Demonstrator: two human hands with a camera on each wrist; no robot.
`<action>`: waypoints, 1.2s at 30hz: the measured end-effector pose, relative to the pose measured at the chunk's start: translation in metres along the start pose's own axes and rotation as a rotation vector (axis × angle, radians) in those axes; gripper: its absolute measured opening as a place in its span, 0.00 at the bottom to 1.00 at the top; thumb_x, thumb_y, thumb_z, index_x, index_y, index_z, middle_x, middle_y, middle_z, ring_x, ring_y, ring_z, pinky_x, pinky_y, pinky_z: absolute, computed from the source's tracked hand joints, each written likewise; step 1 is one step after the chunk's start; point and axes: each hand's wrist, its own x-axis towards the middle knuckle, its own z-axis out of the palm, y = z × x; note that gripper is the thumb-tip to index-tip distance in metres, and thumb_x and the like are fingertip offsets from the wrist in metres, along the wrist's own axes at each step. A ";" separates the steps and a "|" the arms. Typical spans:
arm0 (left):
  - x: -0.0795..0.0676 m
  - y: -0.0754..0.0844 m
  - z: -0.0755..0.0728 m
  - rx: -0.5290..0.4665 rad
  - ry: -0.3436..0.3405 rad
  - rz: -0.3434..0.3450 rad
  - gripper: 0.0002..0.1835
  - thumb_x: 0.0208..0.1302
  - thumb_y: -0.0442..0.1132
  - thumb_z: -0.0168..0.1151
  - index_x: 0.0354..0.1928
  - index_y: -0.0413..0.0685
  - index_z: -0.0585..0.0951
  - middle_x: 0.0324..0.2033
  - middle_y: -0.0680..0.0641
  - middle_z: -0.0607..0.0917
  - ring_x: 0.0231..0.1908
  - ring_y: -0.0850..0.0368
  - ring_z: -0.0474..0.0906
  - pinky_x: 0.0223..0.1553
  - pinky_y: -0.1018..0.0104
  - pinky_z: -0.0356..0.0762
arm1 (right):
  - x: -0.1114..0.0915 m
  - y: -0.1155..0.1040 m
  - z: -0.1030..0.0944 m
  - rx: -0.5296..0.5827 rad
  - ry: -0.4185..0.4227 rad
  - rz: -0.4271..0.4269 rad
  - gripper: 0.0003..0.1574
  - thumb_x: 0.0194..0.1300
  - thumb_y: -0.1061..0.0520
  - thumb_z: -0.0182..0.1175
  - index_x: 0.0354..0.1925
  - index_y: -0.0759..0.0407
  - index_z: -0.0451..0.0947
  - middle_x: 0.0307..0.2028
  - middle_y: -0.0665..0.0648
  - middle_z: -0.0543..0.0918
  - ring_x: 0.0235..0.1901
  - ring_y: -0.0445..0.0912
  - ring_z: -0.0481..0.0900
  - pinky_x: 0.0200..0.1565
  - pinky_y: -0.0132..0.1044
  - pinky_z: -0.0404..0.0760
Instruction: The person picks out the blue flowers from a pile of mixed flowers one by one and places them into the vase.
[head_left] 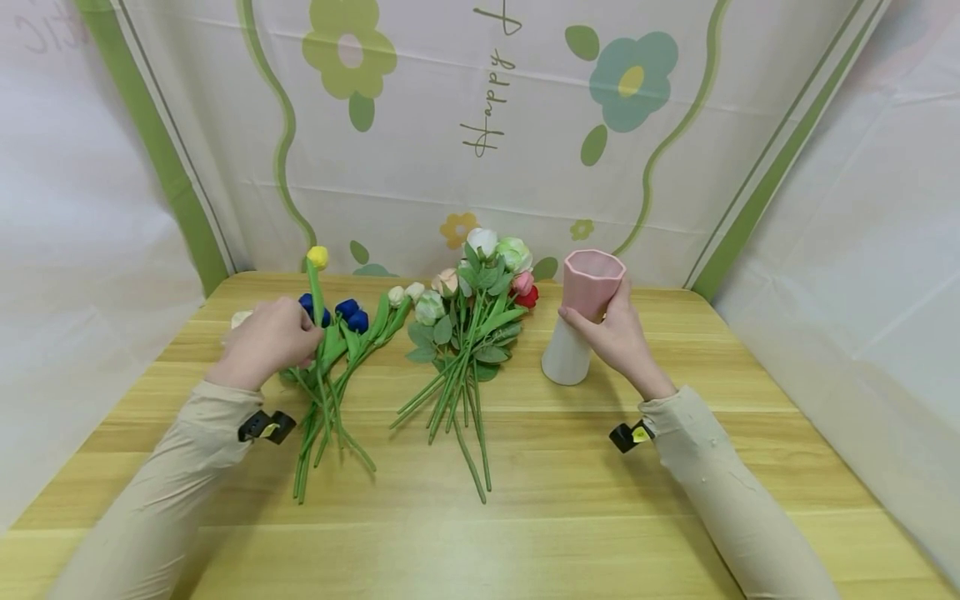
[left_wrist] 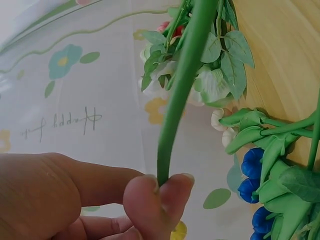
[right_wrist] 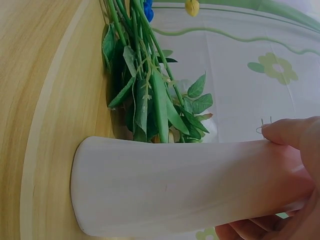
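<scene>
My left hand (head_left: 266, 343) pinches the green stem of a yellow tulip (head_left: 318, 257) between thumb and finger, with the bloom upright above the tabletop. The left wrist view shows the tulip's stem (left_wrist: 175, 112) between the fingertips. Blue tulips (head_left: 351, 315) and white tulips (head_left: 405, 293) lie beside that hand, stems towards me. On the right, my right hand (head_left: 621, 340) grips the upper pink part of a pink-and-white vase (head_left: 567, 354). The vase stands on the table, its mouth uncovered at the top. Its white base (right_wrist: 125, 185) shows large in the right wrist view.
A bunch of roses (head_left: 483, 283) in white, pale green, pink and red lies between the hands, stems crossing towards me. The wooden table (head_left: 465, 550) reaches back to a printed cloth backdrop (head_left: 420, 150). White cloth (head_left: 862, 250) hangs at the sides.
</scene>
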 end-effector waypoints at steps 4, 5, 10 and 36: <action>-0.001 0.000 0.001 -0.005 -0.003 0.013 0.22 0.64 0.32 0.47 0.10 0.50 0.66 0.12 0.50 0.79 0.15 0.56 0.76 0.14 0.66 0.63 | 0.000 0.000 0.001 0.000 -0.002 0.003 0.60 0.59 0.50 0.71 0.73 0.59 0.42 0.63 0.68 0.66 0.59 0.60 0.70 0.56 0.58 0.70; -0.001 0.000 0.001 -0.005 -0.004 0.017 0.22 0.64 0.32 0.48 0.10 0.50 0.66 0.12 0.50 0.80 0.15 0.55 0.77 0.15 0.65 0.63 | 0.000 0.000 0.001 0.001 -0.001 0.003 0.60 0.59 0.50 0.71 0.73 0.59 0.42 0.63 0.68 0.66 0.59 0.60 0.70 0.56 0.58 0.70; 0.000 0.000 0.002 0.001 -0.002 0.033 0.23 0.67 0.34 0.49 0.10 0.49 0.68 0.13 0.51 0.80 0.16 0.56 0.79 0.15 0.64 0.67 | 0.000 0.000 0.001 0.000 -0.001 -0.007 0.60 0.59 0.51 0.71 0.73 0.59 0.42 0.62 0.68 0.66 0.58 0.60 0.71 0.56 0.58 0.71; 0.002 0.002 0.005 0.021 -0.005 0.033 0.24 0.66 0.34 0.49 0.09 0.50 0.66 0.10 0.50 0.77 0.10 0.59 0.66 0.14 0.67 0.60 | 0.000 0.000 -0.002 0.023 -0.020 0.009 0.60 0.61 0.50 0.70 0.74 0.58 0.40 0.63 0.69 0.65 0.61 0.61 0.68 0.57 0.58 0.69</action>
